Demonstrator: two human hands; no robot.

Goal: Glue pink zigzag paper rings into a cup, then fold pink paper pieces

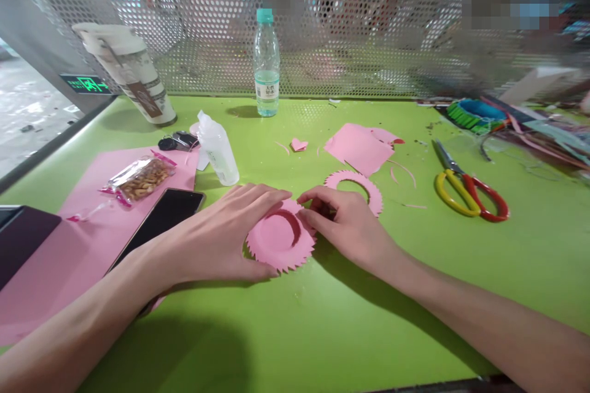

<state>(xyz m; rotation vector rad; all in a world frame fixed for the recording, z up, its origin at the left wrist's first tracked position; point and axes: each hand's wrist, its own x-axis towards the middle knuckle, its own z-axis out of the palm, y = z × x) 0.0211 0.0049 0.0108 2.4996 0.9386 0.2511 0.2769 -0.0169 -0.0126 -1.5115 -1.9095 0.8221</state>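
Observation:
A round pink paper piece [279,252] with a saw-toothed edge and a raised ring in its middle lies on the green table between my hands. My left hand [230,230] spans it from the left, thumb at the near edge and fingers at the far edge, gripping it. At its right edge, my right hand [348,221] pinches the toothed rim between thumb and forefinger. Just behind my right hand lies a second toothed pink paper ring [374,196], partly hidden by it. Farther back are a pink paper sheet [357,147] and a small folded pink paper piece [298,145].
Scissors [470,193] with yellow and red handles lie at right, near a tape roll [477,115] and paper scraps. A white squeeze bottle [219,150], phone [159,221], snack packet [141,178] and tumbler [133,73] stand or lie left. A water bottle [266,67] stands by the perforated screen.

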